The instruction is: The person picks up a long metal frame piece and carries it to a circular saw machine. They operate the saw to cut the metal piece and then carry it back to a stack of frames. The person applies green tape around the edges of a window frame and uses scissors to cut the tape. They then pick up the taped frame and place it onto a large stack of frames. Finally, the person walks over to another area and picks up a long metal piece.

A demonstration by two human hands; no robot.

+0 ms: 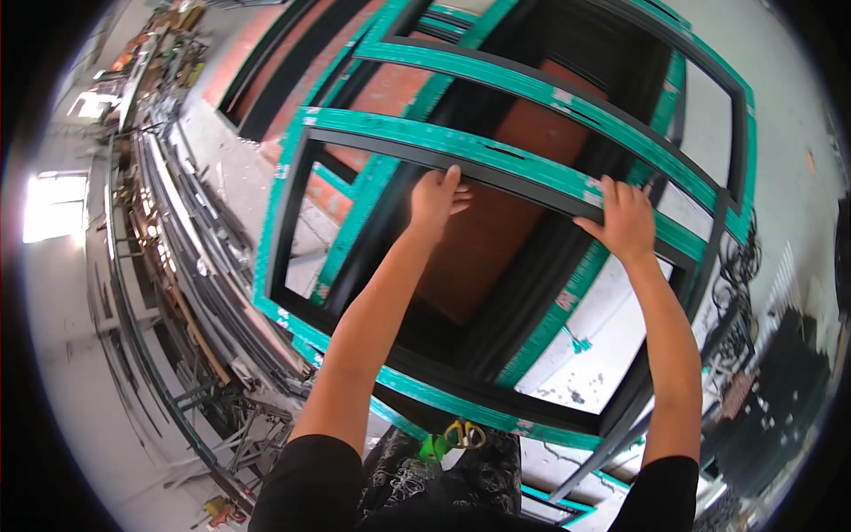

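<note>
A large window frame, black with green protective film on its faces, lies in front of me. My left hand is at the black inner edge of its crossbar, thumb on the edge and fingers curled just below it. Farther right along the same bar, my right hand has its fingers hooked over the top and its thumb against the near edge. Both forearms reach over the frame's opening. The undersides of my fingers are partly hidden.
Other green-and-black frame pieces lie beneath. Long metal profiles fill a rack along the left wall. Yellow-handled scissors are at my waist. Tangled dark cable or cord and a black sheet lie on the floor at right.
</note>
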